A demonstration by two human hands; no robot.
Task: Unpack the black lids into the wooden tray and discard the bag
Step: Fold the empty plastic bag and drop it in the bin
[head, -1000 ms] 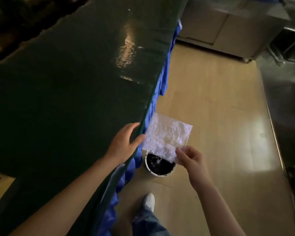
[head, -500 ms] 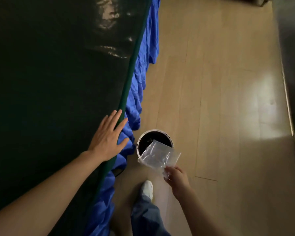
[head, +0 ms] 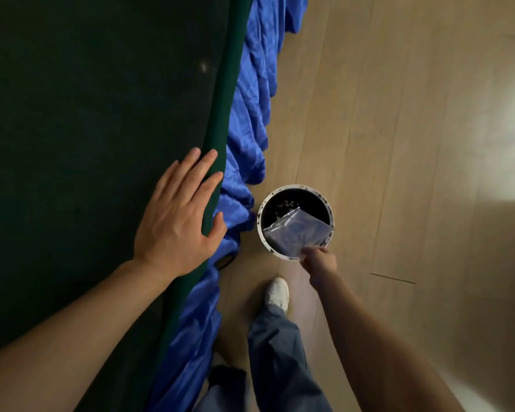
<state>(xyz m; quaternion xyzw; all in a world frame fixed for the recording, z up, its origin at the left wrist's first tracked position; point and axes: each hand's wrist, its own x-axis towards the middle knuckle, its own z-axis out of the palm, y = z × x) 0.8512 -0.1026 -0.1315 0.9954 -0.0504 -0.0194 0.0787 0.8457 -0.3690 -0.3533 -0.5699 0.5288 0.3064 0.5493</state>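
Note:
My right hand (head: 320, 260) pinches one corner of the clear plastic bag (head: 298, 233) and holds it low over the mouth of a round white-rimmed bin (head: 295, 188) with a black liner, standing on the floor. The bag looks flat and see-through. My left hand (head: 179, 215) lies flat on the dark green table top, fingers spread, thumb hooked over the table's edge (head: 223, 114). No black lids or wooden tray are in view.
A blue cloth (head: 250, 138) hangs in folds from the table's side down to the wooden floor (head: 399, 144), right beside the bin. My leg in grey trousers and a white shoe (head: 277, 292) stand just behind the bin.
My right hand has carried the bag down from table height to just over the bin's opening. My view has tilted down. My left hand has flattened on the table edge.

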